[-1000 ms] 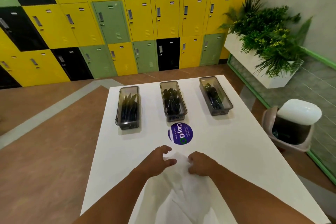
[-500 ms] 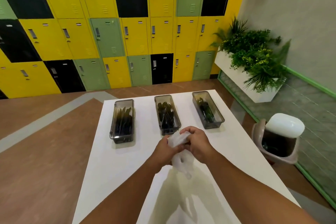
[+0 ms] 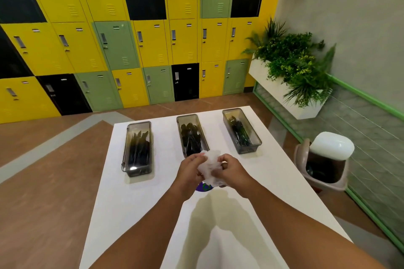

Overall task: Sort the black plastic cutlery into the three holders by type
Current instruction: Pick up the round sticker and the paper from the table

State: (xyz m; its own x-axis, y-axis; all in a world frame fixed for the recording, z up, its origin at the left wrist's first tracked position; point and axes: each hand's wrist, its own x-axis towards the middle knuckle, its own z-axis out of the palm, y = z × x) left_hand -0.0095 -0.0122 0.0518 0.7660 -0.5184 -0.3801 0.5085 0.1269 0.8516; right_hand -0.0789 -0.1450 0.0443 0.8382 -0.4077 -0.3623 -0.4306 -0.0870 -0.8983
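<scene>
Wall of lockers (image 3: 135, 46) in yellow, green and black fills the background; brown floor (image 3: 43, 192) with a grey band below it. White table (image 3: 135, 203) runs from the near edge toward the lockers. White planter box with green plants (image 3: 290, 67) at right against the grey wall; beige swing-lid bin (image 3: 325, 161) on the floor beside the table's right edge. Three smoky translucent holders in a row at the table's far end, well apart from each other: left holder (image 3: 137, 148) contains black knives, middle holder (image 3: 192, 134) black spoons, right holder (image 3: 241, 130) black forks. All visible cutlery sits inside the holders. Both forearms extend over the table centre. Left hand (image 3: 189, 170) and right hand (image 3: 232, 170) meet just in front of the middle holder, fingers of both curled closed around a crumpled white plastic bag (image 3: 211, 165), bunched between the palms and raised off the table. A purple round sticker (image 3: 204, 187) on the tabletop shows partly under the hands.
</scene>
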